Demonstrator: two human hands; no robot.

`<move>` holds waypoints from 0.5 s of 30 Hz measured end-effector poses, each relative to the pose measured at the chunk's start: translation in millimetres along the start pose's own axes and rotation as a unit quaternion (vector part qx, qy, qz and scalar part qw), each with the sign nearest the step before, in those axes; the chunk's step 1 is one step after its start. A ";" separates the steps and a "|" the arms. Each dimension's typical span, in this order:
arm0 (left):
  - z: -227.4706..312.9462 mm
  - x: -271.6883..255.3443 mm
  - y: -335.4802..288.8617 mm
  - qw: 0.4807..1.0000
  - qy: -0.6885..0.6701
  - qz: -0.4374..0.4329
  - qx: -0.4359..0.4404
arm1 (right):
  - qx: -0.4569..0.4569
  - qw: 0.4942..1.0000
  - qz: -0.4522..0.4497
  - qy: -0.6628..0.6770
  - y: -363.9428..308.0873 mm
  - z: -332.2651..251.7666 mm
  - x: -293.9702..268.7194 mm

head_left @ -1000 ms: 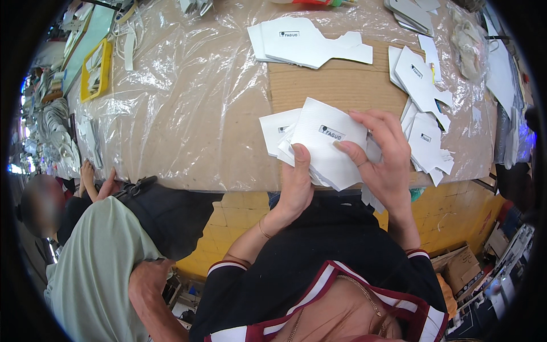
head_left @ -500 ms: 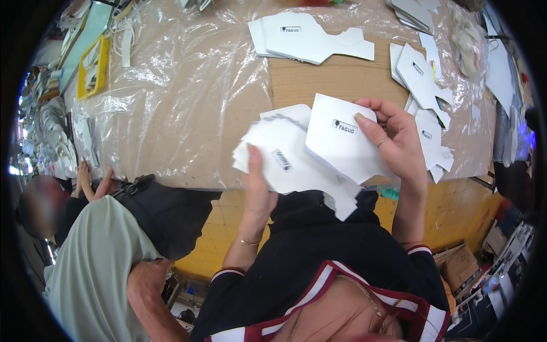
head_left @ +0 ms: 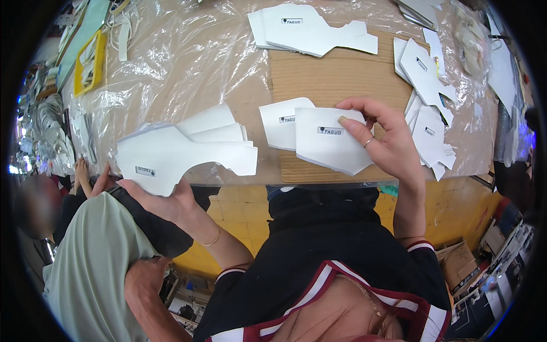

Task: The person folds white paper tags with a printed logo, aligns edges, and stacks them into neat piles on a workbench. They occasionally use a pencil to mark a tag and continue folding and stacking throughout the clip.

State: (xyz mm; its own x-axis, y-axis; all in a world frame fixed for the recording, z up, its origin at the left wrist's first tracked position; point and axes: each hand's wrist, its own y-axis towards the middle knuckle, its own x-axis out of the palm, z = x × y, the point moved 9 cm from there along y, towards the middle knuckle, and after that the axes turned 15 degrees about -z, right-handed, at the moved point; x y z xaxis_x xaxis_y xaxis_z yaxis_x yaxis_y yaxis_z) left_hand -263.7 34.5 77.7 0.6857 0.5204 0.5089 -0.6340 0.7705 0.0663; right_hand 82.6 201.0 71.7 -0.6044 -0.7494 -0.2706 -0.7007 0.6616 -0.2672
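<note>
My left hand [head_left: 165, 202] grips a fanned stack of white cut-out pieces [head_left: 194, 151] by its near edge, at the front of the table. The stack's top piece has a curved cutout and a small dark printed mark. Its fingers are mostly hidden beneath the stack. My right hand [head_left: 382, 134] pinches another white stack [head_left: 327, 139] with the thumb on top, close to the table's front edge. Just left of that stack, and partly under it, lies another white piece [head_left: 276, 122] with a similar mark. Brown cardboard [head_left: 342, 71] lies below them.
More white pieces lie at the far middle [head_left: 310, 34] and right [head_left: 427, 125] of the plastic-covered table [head_left: 188, 62]. A yellow tray [head_left: 91, 62] stands at the far left. A person in a pale green top [head_left: 102, 268] sits close on my left.
My left hand has carried its white stack leftward, away from the right hand, and the stack has fanned out. My right hand has shifted slightly left and nearer, lowering its stack beside a loose piece.
</note>
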 end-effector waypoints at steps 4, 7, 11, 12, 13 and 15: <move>-2.8 18.1 2.1 0.997 -0.068 -0.031 -0.007 | 0.011 1.000 -0.027 0.005 9.8 5.7 14.8; -13.7 20.7 4.2 0.993 -0.116 -0.035 -0.015 | -0.001 0.999 -0.028 -0.024 20.3 12.4 26.0; -29.1 37.5 9.4 0.974 -0.192 -0.118 -0.037 | -0.060 0.966 0.085 -0.236 26.1 2.3 29.1; -31.3 37.0 10.8 0.975 -0.189 -0.111 -0.034 | -0.077 0.937 0.129 -0.316 22.8 -4.7 28.8; -33.3 37.9 11.7 0.974 -0.195 -0.109 -0.032 | -0.080 0.946 0.112 -0.293 21.8 -2.0 31.4; -35.3 27.8 11.3 0.985 -0.165 -0.045 -0.028 | -0.082 0.963 0.075 -0.247 12.1 1.6 41.7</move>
State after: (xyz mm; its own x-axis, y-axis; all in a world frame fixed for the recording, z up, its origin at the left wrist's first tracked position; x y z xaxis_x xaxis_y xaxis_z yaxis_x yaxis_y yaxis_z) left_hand -239.2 70.6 62.3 0.5789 0.3082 0.7549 -0.5487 0.8321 0.0811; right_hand 49.5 177.8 55.6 -0.4775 -0.5149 -0.7119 -0.6953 0.7169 -0.0522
